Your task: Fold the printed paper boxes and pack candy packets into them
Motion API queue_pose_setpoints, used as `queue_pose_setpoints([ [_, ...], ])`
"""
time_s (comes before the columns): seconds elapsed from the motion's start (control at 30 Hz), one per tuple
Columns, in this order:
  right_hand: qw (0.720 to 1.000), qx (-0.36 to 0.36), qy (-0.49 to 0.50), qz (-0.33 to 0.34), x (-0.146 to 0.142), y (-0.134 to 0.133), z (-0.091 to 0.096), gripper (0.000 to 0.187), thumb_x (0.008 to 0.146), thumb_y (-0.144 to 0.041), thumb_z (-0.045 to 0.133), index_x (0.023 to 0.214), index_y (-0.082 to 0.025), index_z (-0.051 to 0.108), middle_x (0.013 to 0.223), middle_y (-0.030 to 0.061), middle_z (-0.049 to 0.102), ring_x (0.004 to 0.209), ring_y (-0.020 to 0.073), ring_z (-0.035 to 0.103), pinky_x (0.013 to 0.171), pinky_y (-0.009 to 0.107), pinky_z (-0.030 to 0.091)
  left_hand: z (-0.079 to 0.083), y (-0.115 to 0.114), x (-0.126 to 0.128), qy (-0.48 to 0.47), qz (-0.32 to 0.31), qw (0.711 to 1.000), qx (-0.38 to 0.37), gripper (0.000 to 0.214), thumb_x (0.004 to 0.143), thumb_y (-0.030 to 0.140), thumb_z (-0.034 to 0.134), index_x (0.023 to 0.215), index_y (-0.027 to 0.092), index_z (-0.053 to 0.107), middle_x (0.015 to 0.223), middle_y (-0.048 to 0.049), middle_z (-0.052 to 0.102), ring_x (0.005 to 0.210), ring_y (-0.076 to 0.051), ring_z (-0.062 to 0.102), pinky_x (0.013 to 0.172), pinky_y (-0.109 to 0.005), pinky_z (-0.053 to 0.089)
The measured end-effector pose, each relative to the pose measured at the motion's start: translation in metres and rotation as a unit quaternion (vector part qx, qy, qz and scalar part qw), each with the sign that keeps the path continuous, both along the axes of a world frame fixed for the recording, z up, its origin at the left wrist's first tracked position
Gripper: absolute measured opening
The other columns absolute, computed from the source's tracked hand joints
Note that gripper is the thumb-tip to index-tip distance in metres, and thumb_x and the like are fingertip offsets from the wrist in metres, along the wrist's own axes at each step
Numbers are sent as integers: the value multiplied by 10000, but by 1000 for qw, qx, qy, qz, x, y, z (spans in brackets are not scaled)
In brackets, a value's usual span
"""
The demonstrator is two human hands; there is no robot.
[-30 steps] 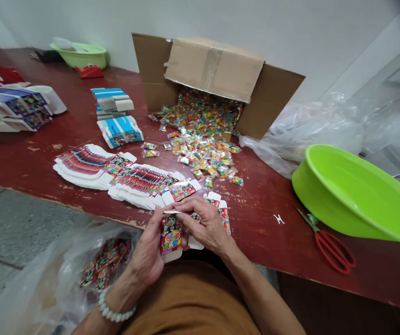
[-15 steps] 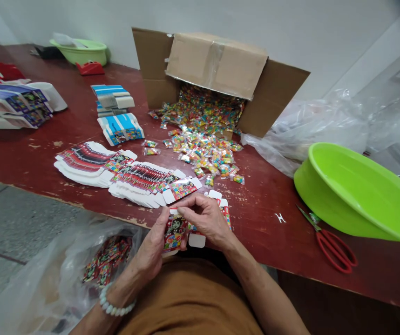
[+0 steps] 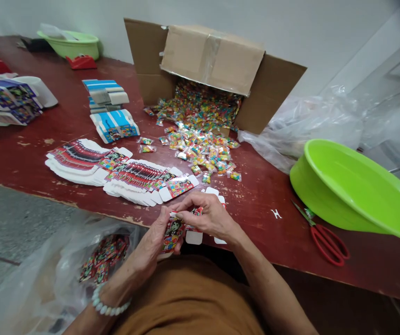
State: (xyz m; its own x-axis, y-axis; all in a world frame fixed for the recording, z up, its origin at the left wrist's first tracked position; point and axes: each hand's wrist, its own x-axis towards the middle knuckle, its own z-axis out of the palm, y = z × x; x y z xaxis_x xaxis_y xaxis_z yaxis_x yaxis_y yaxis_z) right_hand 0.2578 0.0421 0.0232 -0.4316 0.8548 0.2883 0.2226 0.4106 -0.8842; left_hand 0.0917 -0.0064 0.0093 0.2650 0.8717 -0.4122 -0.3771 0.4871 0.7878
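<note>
Printed box, more tilted now, flat cartons just beyond

Findings on legible markings:

1. White mark on the red worktop, right of centre towards the near edge, just left of the red-handled scissors. It appears to read "H". The strokes are rough and tilted, so this reading is tentative.

2. Small carton at the near edge has colourful print with a cartoon figure. The lettering is too small to read.

3. The same holds for the fanned flat cartons at near left, the blue cartons farther back, and the sweet packets at the cardboard box.
</note>
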Motion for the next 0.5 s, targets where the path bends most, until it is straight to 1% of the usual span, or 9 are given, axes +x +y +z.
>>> queue_pose_setpoints([
  [0.03,1000,-3,1,-4,0,0,0,60,894,-207,714,907,-237,765,892,19,775,808,172,692,753,300,507,0,0,0,4,-4,1000,-2,643,850,745,594,1080,167,757,589,-35,666,445,-135,566,456,-214,452],
  [0.1,999,38,-28,3,3,-2,2,60,899,-202,710,897,-240,757,878,21,772,814,183,680,775,320,503,1,-2,-1,16,-20,1000,-6,655,853,758,573,1087,172,747,598,-31,665,456,-135,578,463,-209,460],
  [0.2,990,106,-81,49,7,-5,10,103,924,-170,662,893,-246,723,904,27,768,859,204,668,844,367,503,2,-3,0,23,-26,999,-4,664,847,774,562,1100,183,729,590,-8,645,452,-126,572,457,-198,462],
  [0.3,988,107,-78,75,5,-10,14,174,927,-119,605,963,-262,696,1054,34,770,1007,220,683,949,412,503,1,-1,0,15,-21,1000,-18,708,805,804,582,1114,182,719,567,5,630,423,-126,562,419,-197,453],
  [0.37,991,95,-60,68,-1,-15,8,259,905,-81,578,1049,-268,684,1177,43,750,1123,220,668,1016,429,492,-2,1,0,0,-12,999,-31,722,787,807,605,1135,183,708,556,4,632,422,-141,577,424,-219,484],
  [0.4,993,86,-49,61,-3,-17,3,302,891,-66,568,1089,-267,679,1212,49,738,1156,216,659,1031,425,492,-3,1,-1,-10,-7,999,-40,698,792,782,632,1153,189,700,574,-2,648,442,-153,599,450,-239,516],
  [0.43,995,75,-36,57,-5,-19,-3,328,883,-63,564,1115,-265,678,1220,52,734,1164,209,658,1032,412,498,-4,0,-2,-23,-7,999,-47,659,802,740,667,1180,200,687,609,-10,673,473,-167,628,487,-264,550],
  [0.5,997,51,-9,62,-1,-19,-16,316,897,-98,579,1142,-263,689,1196,53,738,1145,196,669,1016,383,513,-5,-4,-5,-47,-8,997,-57,591,822,629,736,1254,235,650,727,-34,733,568,-199,698,581,-315,601],
])
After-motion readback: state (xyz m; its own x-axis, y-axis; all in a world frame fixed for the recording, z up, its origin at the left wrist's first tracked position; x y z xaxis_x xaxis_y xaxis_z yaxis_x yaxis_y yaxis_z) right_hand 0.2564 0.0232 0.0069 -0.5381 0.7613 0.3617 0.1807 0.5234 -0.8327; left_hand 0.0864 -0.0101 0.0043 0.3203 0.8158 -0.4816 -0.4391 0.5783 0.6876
